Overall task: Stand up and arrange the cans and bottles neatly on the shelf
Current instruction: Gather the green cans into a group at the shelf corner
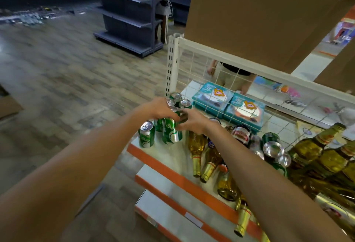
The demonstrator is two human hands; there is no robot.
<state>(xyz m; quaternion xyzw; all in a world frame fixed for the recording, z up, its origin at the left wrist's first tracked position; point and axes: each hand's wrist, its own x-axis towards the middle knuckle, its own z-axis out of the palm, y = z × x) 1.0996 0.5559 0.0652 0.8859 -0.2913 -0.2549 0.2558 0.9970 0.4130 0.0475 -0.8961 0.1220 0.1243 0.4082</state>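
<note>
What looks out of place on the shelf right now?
Amber bottles lie on their sides, one with its neck past the orange shelf edge. Silver-ended cans at right lie tipped too. The left hand and right hand hold a tilted green can.

Wood-pattern floor [67, 59] runs past dark grey shelving units [126, 11] and a cardboard box [259, 11].

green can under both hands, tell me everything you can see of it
The green can looks like metal, green with pale swirl markings and a silver lower end. It is slightly tilted at the left end of the shelf, beside other green cans. The left hand and right hand both hold its top.
</note>
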